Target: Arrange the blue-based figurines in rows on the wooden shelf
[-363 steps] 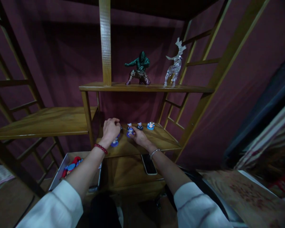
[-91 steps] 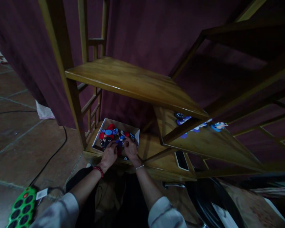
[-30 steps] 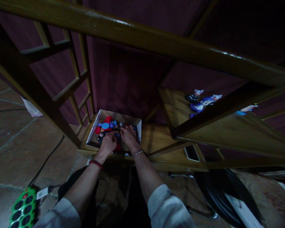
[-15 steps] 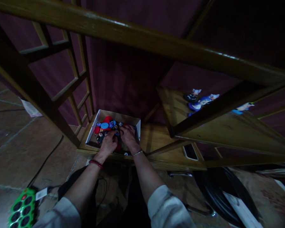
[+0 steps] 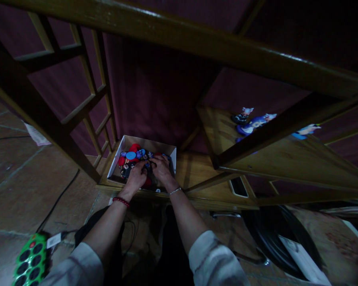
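Observation:
An open cardboard box (image 5: 112,162) with white sides stands on the low wooden shelf (image 5: 193,171). Several small figures in red, blue and black fill it, among them a round blue piece (image 5: 131,155). My left hand (image 5: 136,175), with a red bead bracelet at the wrist, reaches in over the middle of the box, fingers bent down among the figures. Close beside it on the right, my right hand (image 5: 161,169) also has its fingers curled down into the box. What the fingertips of either hand hold, if anything, is too small and dark to make out.
Wooden bars cross above and left of the box. On a higher shelf (image 5: 214,127) at the right stand several figurines (image 5: 243,116). A phone (image 5: 238,186) lies on the lower shelf. A green power strip (image 5: 31,262) and cable are on the floor.
The view has shifted slightly. Both hands stay in the box, with the fingers a little closer together; the figures look almost the same.

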The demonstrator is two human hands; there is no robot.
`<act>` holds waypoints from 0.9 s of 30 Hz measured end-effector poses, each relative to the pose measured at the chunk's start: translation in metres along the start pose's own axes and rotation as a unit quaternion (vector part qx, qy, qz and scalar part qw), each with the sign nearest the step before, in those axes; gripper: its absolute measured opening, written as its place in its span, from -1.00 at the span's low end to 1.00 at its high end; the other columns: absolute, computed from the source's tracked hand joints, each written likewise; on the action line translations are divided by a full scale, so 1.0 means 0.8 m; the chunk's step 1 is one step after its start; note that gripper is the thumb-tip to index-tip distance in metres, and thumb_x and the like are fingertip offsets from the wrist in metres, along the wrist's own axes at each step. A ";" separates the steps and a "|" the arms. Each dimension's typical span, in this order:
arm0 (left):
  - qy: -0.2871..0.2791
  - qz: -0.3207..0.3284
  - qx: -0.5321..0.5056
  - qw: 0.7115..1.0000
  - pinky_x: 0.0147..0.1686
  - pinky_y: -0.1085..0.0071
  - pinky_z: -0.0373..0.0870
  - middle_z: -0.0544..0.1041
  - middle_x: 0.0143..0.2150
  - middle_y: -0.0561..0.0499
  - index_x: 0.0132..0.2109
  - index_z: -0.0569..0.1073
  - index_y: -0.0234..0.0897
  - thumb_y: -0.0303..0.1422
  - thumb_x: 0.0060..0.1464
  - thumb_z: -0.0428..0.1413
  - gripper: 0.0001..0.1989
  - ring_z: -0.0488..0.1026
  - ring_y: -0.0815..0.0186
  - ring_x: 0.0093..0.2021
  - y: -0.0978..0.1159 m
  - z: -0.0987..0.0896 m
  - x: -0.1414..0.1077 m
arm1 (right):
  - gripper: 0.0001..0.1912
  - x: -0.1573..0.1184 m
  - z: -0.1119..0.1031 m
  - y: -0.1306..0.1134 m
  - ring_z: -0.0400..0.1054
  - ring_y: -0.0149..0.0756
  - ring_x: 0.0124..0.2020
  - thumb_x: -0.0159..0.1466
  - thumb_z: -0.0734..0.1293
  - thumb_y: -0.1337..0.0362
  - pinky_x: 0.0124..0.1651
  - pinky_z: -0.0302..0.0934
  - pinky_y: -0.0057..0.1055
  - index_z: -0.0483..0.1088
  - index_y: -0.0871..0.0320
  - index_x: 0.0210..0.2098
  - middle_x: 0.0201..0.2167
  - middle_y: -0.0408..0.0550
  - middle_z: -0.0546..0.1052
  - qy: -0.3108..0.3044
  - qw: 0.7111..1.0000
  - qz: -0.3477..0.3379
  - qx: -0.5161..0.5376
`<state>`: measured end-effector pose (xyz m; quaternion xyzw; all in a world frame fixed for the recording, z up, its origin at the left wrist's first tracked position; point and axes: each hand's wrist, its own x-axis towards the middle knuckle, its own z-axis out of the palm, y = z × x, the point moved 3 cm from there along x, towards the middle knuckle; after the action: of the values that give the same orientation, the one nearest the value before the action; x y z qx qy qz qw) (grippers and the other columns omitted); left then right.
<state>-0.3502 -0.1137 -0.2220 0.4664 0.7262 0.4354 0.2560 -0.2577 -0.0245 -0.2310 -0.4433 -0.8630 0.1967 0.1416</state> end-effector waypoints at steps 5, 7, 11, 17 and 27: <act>-0.005 -0.029 -0.026 0.999 0.00 0.25 0.26 0.48 -0.11 -0.11 -0.05 0.42 -0.31 -0.51 -0.04 -0.05 -0.62 0.39 0.21 -0.07 -0.001 0.002 0.001 | -0.69 -0.007 -0.001 0.000 0.05 -0.25 0.07 0.14 0.23 0.38 0.09 -0.03 -0.27 0.44 0.09 -0.14 -0.03 -0.04 0.38 0.011 0.999 -0.030 0.022; -0.005 -0.044 -0.052 0.998 -0.02 0.25 0.27 0.48 -0.11 -0.11 -0.02 0.40 -0.33 -0.50 -0.04 -0.05 -0.61 0.40 0.21 -0.09 -0.005 0.005 0.003 | -0.70 -0.011 -0.003 -0.002 0.05 -0.26 0.08 0.15 0.23 0.37 0.10 -0.03 -0.29 0.43 0.11 -0.14 -0.02 -0.03 0.38 0.024 0.998 -0.044 0.035; 0.003 -0.049 -0.129 0.990 -0.02 0.27 0.27 0.47 -0.10 -0.11 0.01 0.37 -0.37 -0.49 -0.04 -0.05 -0.59 0.39 0.24 -0.09 -0.014 0.012 0.007 | -0.68 -0.017 -0.008 -0.008 0.10 -0.31 0.06 0.15 0.24 0.38 0.13 -0.02 -0.34 0.40 0.13 -0.10 -0.04 -0.05 0.41 0.047 0.995 -0.063 0.063; 0.028 -0.093 -0.272 0.957 -0.02 0.32 0.27 0.46 -0.05 -0.07 -0.04 0.40 -0.32 -0.46 -0.08 -0.01 -0.61 0.37 0.28 -0.04 -0.016 0.015 0.005 | -0.71 -0.023 -0.015 -0.014 0.24 -0.41 -0.02 0.22 0.20 0.33 0.09 0.07 -0.45 0.39 0.11 -0.08 -0.07 -0.08 0.43 0.047 0.989 -0.048 0.133; 0.059 -0.134 -0.384 0.912 -0.17 0.33 0.32 0.50 -0.26 -0.04 -0.16 0.43 -0.34 -0.25 -0.25 0.19 -0.56 0.41 0.34 -0.27 -0.018 0.018 0.008 | -0.63 -0.024 -0.020 -0.002 0.38 -0.44 -0.17 0.18 0.18 0.41 -0.04 0.23 -0.46 0.34 0.04 -0.04 -0.10 -0.14 0.47 0.031 0.971 0.022 0.237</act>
<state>-0.3483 -0.1052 -0.2410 0.2036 0.5726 0.6687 0.4284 -0.2416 -0.0378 -0.2176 -0.4219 -0.7768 0.3850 0.2653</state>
